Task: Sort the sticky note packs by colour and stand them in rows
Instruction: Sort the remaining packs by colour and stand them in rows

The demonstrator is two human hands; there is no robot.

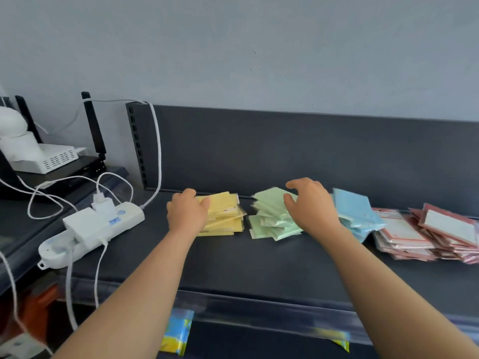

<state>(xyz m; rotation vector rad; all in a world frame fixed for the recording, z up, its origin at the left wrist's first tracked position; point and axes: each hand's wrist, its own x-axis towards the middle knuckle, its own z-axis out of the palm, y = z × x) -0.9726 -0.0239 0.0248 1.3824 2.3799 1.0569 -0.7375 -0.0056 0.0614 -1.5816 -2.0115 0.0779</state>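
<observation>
Sticky note packs (glossy squares), matte shelf

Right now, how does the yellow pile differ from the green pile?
The yellow pile is fairly squared up; the green pile is fanned out askew. The left hand holds the yellow pile; the right hand hovers above the green pile. Both lie flat on the dark shelf, not standing.
</observation>
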